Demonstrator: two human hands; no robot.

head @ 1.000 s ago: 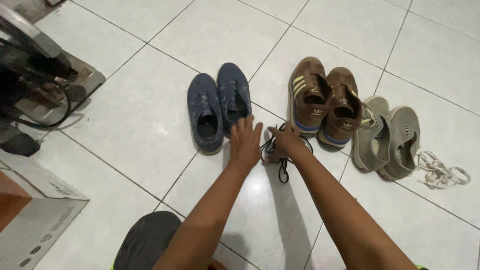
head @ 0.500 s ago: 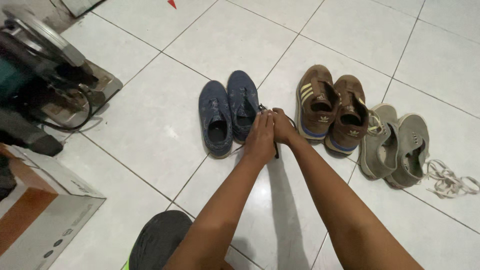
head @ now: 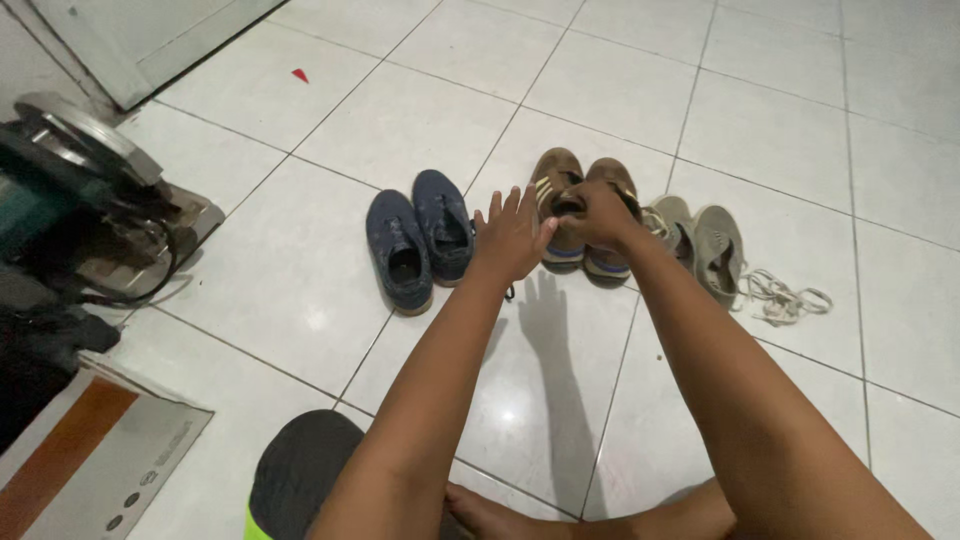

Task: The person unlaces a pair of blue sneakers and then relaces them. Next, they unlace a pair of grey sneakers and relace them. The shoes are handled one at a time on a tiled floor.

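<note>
— What are the hands doing?
— The left hand (head: 512, 238) is spread flat, fingers apart, above the floor (head: 300, 260) beside the navy shoes (head: 420, 238). The right hand (head: 595, 213) is curled onto the brown shoes (head: 572, 205).
— And beyond?
— Grey shoes (head: 705, 245), with loose laces (head: 785, 295).

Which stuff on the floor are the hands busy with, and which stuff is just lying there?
Busy with:
- left hand, open, fingers spread, raised by the shoes
- right hand, over the brown suede shoes with pale stripes
- dark blue fabric shoes, right beside the left hand

Just lying there:
- grey shoes with loose white laces
- circular saw
- cardboard box
</note>
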